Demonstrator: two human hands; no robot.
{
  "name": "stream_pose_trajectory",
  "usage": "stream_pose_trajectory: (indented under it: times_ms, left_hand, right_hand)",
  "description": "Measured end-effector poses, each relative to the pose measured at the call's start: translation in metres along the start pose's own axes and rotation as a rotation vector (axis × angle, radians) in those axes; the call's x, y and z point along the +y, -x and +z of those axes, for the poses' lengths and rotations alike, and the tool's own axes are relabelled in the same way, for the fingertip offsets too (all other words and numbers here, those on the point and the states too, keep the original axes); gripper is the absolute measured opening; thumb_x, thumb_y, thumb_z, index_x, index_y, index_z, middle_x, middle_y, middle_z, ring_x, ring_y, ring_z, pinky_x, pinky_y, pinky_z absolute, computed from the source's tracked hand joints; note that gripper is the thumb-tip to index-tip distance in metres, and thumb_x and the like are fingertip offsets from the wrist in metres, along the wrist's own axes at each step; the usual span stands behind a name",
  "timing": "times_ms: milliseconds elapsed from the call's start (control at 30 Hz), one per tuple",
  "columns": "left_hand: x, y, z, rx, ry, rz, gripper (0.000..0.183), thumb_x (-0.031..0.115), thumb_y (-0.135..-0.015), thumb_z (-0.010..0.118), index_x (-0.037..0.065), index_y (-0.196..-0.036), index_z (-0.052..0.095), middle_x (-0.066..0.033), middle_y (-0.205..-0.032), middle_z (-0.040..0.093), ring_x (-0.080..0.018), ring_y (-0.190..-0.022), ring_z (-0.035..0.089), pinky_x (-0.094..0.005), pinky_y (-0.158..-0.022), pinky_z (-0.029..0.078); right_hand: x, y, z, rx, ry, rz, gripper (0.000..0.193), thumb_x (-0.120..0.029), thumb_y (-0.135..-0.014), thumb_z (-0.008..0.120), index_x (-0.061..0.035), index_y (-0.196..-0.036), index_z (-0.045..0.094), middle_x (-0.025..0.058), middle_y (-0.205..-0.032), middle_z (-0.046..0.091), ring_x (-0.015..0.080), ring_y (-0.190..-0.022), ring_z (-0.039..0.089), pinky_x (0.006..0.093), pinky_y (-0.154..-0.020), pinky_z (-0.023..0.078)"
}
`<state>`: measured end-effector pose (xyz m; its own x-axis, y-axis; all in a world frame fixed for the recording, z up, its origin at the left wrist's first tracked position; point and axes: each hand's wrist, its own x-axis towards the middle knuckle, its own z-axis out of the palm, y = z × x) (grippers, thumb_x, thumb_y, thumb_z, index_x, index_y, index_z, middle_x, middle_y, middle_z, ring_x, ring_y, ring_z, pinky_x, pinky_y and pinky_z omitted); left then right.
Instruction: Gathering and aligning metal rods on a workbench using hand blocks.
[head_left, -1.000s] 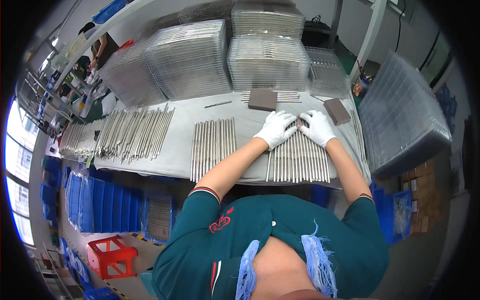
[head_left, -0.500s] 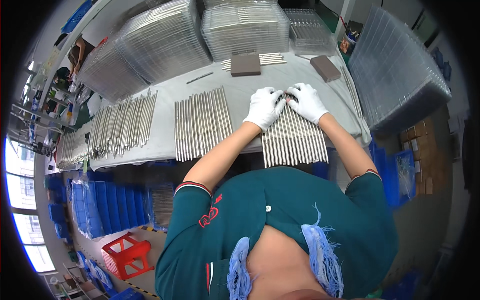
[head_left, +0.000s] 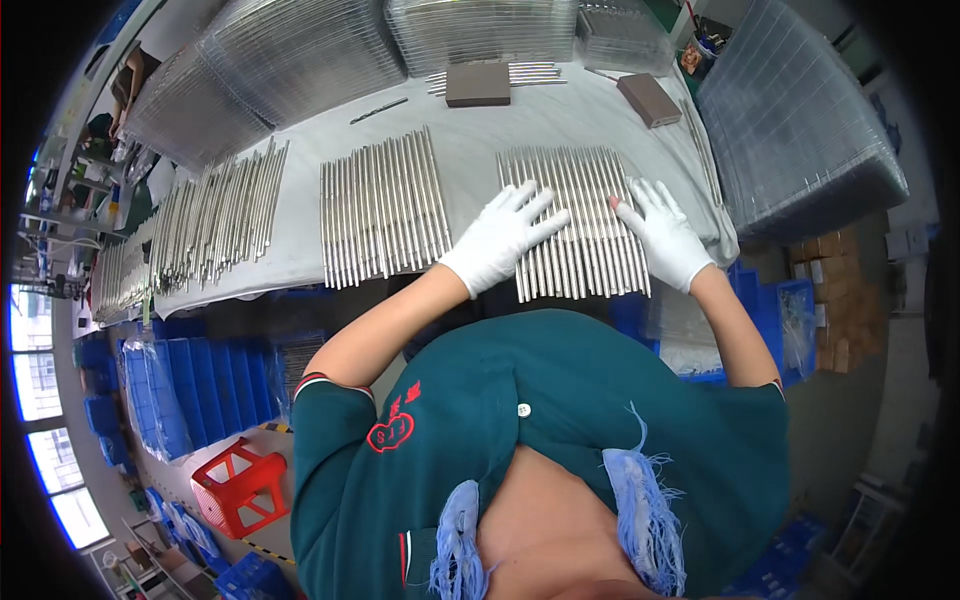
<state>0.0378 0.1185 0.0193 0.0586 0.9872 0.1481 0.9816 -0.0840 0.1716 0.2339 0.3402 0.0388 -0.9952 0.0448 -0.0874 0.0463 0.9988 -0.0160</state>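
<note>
A row of slim silvery metal rods (head_left: 578,235) lies side by side in front of me, its near ends sticking out past the table's front edge. My left hand (head_left: 503,240), in a white glove, rests at the row's left side with spread fingers reaching over the rods. On the right side, my gloved right hand (head_left: 668,232) lies along the outermost rods, fingers stretched out and the thumb towards the row. A bare fingertip pokes through the right glove. Neither hand grips a rod. To the left is a second row of similar rods (head_left: 385,210).
More rods (head_left: 220,215) lie further left on the grey-clothed table (head_left: 465,125). Behind are a fluted drill bit (head_left: 379,110), two brown blocks (head_left: 478,86) (head_left: 650,100) and stacked clear plastic trays (head_left: 305,75). Another tray stack (head_left: 795,135) stands right. Below are blue bins (head_left: 200,395) and a red stool (head_left: 240,488).
My hands have come apart from the far ends of the rods to the row's two sides, nearer me. Their fingers have spread out. The whole view has shifted slightly.
</note>
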Motion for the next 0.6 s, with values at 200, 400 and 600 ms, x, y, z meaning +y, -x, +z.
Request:
stream_pose_trajectory:
  times_ms: [200, 400, 600]
  left_hand:
    - [0.025, -0.037, 0.035, 0.377, 0.044, 0.165, 0.051, 0.01, -0.079, 0.057, 0.027, -0.127, 0.059, -0.007, -0.104, 0.062, -0.0264, -0.105, 0.059, -0.0495, -0.106, 0.039]
    - [0.027, -0.06, 0.04, 0.504, 0.193, 0.188, 0.03, 0.015, -0.081, 0.068, 0.029, -0.107, 0.071, -0.006, -0.067, 0.054, -0.0228, -0.061, 0.055, -0.0373, -0.057, 0.046]
    - [-0.001, -0.076, -0.049, 0.764, 0.686, 0.15, 0.04, 0.003, -0.076, 0.075, 0.015, -0.114, 0.069, -0.0066, -0.101, 0.067, -0.0225, -0.092, 0.066, -0.0314, -0.084, 0.052]
  right_hand:
    - [-0.008, -0.004, 0.007, 0.215, 0.008, 0.039, 0.059, -0.021, -0.087, 0.055, -0.0185, -0.144, 0.045, 0.0282, -0.143, 0.042, 0.0424, -0.134, 0.039, 0.0459, -0.116, 0.026]
    - [-0.02, -0.019, 0.003, 0.241, -0.101, -0.088, 0.061, -0.021, -0.085, 0.058, -0.0171, -0.145, 0.043, 0.0255, -0.147, 0.039, 0.0414, -0.137, 0.036, 0.0475, -0.118, 0.023]
    - [0.022, -0.075, 0.015, 0.412, -1.218, -0.218, 0.041, -0.029, -0.089, 0.067, -0.0033, -0.121, 0.062, 0.0125, -0.119, 0.063, 0.0217, -0.109, 0.061, 0.0343, -0.093, 0.048]
